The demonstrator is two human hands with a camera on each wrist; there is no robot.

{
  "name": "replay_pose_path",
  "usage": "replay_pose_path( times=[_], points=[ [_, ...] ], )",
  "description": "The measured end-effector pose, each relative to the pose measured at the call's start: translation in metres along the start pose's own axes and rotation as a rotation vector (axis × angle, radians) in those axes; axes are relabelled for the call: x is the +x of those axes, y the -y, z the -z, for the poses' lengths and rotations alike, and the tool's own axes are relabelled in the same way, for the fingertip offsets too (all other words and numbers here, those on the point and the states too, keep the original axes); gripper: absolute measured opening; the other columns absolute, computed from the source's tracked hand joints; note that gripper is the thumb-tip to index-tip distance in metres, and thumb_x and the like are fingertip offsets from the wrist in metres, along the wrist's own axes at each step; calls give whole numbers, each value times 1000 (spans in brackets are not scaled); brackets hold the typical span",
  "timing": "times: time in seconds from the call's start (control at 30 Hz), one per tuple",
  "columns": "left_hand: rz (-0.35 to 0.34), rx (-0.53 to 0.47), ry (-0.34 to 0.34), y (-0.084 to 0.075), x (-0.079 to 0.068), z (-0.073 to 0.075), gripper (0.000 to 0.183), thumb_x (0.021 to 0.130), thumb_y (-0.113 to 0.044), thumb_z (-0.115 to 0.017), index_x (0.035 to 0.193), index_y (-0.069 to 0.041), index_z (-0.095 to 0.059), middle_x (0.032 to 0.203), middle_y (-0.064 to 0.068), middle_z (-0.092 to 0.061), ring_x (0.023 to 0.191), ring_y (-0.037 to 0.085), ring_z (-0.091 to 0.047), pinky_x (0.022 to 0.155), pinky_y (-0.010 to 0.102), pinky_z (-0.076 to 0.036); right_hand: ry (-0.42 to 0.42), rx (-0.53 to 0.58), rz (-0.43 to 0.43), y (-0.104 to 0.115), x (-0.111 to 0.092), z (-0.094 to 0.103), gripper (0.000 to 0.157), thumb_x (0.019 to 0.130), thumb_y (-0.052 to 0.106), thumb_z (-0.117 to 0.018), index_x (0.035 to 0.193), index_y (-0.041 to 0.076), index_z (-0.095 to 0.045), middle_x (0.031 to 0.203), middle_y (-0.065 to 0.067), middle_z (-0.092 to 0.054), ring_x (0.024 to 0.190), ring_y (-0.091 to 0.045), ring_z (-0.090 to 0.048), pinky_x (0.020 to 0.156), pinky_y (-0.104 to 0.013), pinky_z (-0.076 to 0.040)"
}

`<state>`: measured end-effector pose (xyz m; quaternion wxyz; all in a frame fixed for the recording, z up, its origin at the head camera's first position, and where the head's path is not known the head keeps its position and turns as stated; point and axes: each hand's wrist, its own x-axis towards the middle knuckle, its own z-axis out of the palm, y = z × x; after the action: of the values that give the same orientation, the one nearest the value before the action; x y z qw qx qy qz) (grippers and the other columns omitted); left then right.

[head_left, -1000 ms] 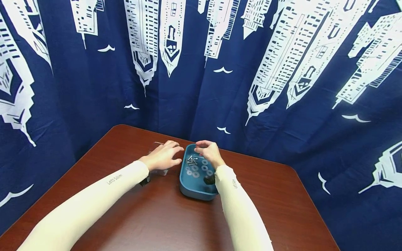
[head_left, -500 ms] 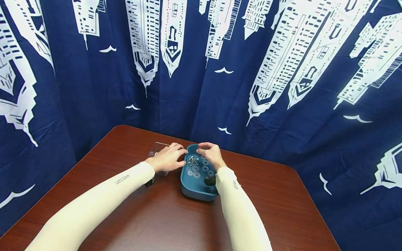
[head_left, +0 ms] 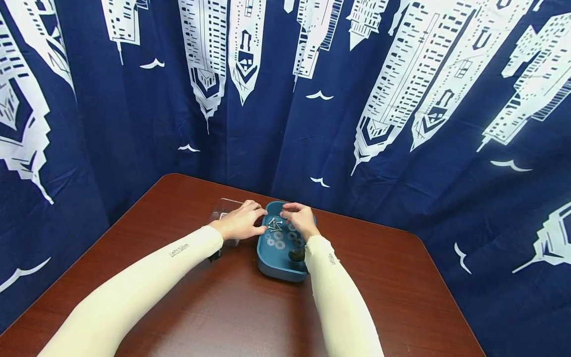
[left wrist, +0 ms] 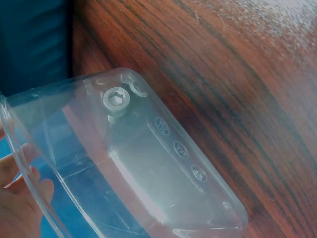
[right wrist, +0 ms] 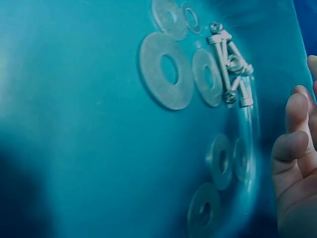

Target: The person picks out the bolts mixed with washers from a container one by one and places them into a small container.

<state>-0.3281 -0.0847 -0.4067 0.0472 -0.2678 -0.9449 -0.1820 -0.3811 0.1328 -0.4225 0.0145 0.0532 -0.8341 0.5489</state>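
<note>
My left hand (head_left: 243, 220) reaches across the clear plastic box (head_left: 229, 202), its fingertips at the left rim of the blue tray (head_left: 272, 270). Thumb and fingers stand apart, with nothing visible between them. In the left wrist view, a socket-head bolt (left wrist: 116, 100) lies inside the clear box, and my fingers (left wrist: 20, 173) show past its rim. Over the tray's far right part is my right hand (head_left: 300, 219), fingers bent, no held thing showing. In the right wrist view its fingers (right wrist: 296, 111) are beside a pile of bolts (right wrist: 225, 64) in the tray.
Several flat washers, one large washer (right wrist: 153, 84) among them, lie on the tray floor around the bolts. The brown wooden table (head_left: 379, 277) carries both containers near its far edge. A dark blue curtain (head_left: 267, 148) hangs behind it.
My left hand has moved slightly right, to the tray's left rim, uncovering more of the clear box. The right hand has barely moved over the tray.
</note>
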Motion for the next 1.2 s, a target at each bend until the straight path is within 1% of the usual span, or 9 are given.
replay_pose_path(
  times=[0.1, 0.17, 0.3, 0.43, 0.6, 0.77, 0.93, 1.03, 1.2],
  points=[
    [-8, -6, -5, -1, 1, 0, 56, 95, -39, -63, 140, -7, -58, 141, 15, -53, 138, 30, -39, 109, 44, -45, -18, 1, -13, -4, 2, 0, 24, 87, 10, -75, 111, 6, -75, 91, -7, -76, 86, -44, -67, 58, -32, -46],
    [-11, -8, -11, -1, 1, -1, 55, 95, -37, -64, 140, -7, -58, 140, 14, -53, 138, 30, -40, 109, 44, -45, -30, -5, -26, -6, 3, -1, 24, 87, 11, -76, 110, 7, -75, 88, -4, -75, 83, -40, -68, 57, -31, -46],
    [-14, -13, -16, -1, 1, -2, 55, 94, -36, -64, 140, -6, -58, 139, 14, -54, 137, 30, -40, 108, 44, -46, -38, 11, -40, -7, 3, -3, 24, 87, 10, -75, 111, 5, -74, 88, -4, -75, 78, -36, -67, 58, -30, -47],
    [-16, -6, -4, -1, 3, -5, 57, 94, -38, -63, 141, -6, -56, 139, 14, -54, 136, 29, -40, 109, 43, -45, -48, 26, -66, -6, 1, -4, 24, 87, 5, -74, 110, 2, -74, 90, -6, -74, 68, -26, -63, 58, -28, -47],
    [-13, 6, -2, -1, 5, -6, 58, 94, -38, -62, 141, -5, -56, 138, 13, -54, 136, 29, -40, 110, 42, -43, -82, 17, -93, -9, 4, -5, 24, 84, -2, -73, 109, 1, -74, 91, -8, -73, 56, -15, -54, 53, -24, -45],
    [-10, 6, -10, 0, 6, -6, 58, 94, -37, -63, 141, -4, -56, 137, 13, -55, 135, 29, -41, 111, 42, -43, -79, 16, -127, -9, 8, -8, 27, 86, -2, -71, 112, 2, -73, 95, -13, -74, 55, -15, -53, 52, -24, -44],
    [-15, 20, -16, -1, 7, -7, 58, 93, -36, -64, 140, -3, -56, 136, 13, -56, 133, 29, -42, 111, 42, -43, -84, 19, -162, -9, 7, -10, 27, 88, 0, -69, 115, 3, -73, 105, -16, -75, 57, -16, -54, 52, -25, -43],
    [-8, 30, -9, -2, 8, -8, 58, 94, -36, -64, 141, -3, -56, 137, 13, -56, 133, 28, -41, 112, 41, -43, -86, 15, -186, -10, 6, -12, 28, 88, 1, -69, 116, 5, -72, 108, -14, -75, 58, -16, -55, 50, -26, -41],
    [5, 35, 1, -3, 7, -8, 59, 94, -37, -63, 143, -4, -54, 139, 13, -54, 134, 28, -41, 112, 40, -42, -100, 15, -239, -11, 5, -14, 28, 87, 1, -70, 113, 9, -73, 105, -9, -75, 58, -16, -54, 48, -28, -39]
  ],
)
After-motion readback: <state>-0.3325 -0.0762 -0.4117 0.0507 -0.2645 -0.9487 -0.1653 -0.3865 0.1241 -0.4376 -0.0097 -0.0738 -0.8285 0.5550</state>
